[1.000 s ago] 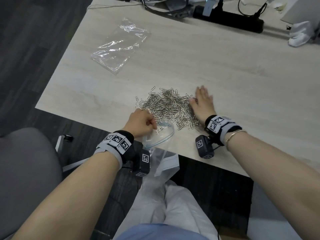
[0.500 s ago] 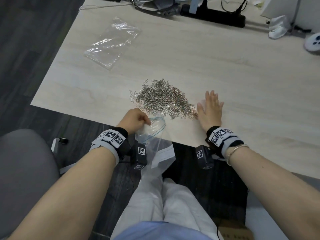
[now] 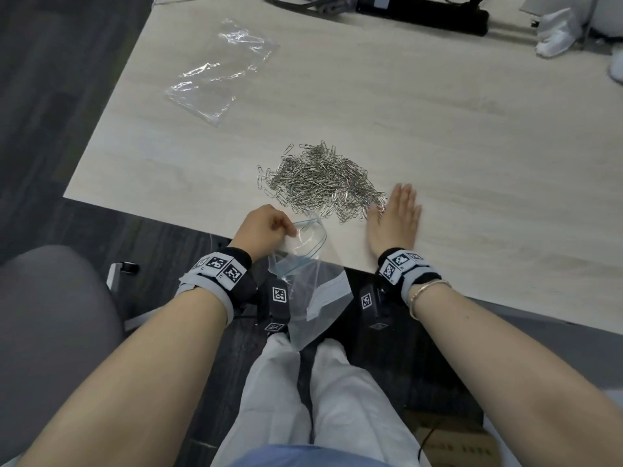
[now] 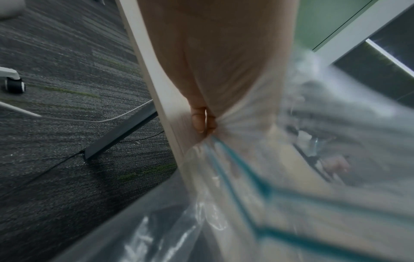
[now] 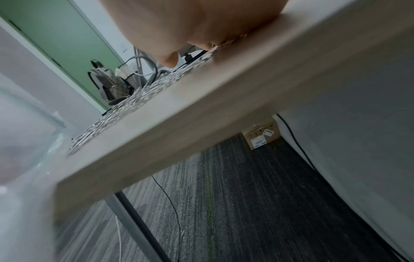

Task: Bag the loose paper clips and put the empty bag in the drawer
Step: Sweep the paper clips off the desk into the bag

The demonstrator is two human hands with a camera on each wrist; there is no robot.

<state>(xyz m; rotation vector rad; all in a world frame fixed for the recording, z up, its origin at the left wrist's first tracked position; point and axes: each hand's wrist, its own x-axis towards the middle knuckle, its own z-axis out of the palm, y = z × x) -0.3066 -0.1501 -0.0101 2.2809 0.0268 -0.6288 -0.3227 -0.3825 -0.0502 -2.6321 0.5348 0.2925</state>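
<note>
- Head view: paper clips [image 3: 320, 183], thin silvery wire loops, lie in a loose tangled heap on the pale wood-grain desk [image 3: 438, 136] near its front edge. The left hand [image 3: 261, 230] pinches the rim of a clear zip bag [image 3: 310, 264] with a blue seal strip, its mouth gaping at the desk edge and its body hanging below. The right hand [image 3: 394, 217] lies flat, fingers straight and together, touching the heap's right end. A second crinkled clear bag [image 3: 219, 72] lies flat, well apart at the far left.
- Against half a second ago, the right hand has closed in on the heap.
- Left wrist view: fingertips [image 4: 201, 122] bunch the glossy film into folds; blurred.
- Right wrist view: the palm [image 5: 190, 23] rests on the desktop [image 5: 201, 109], clips glinting beyond.
</note>
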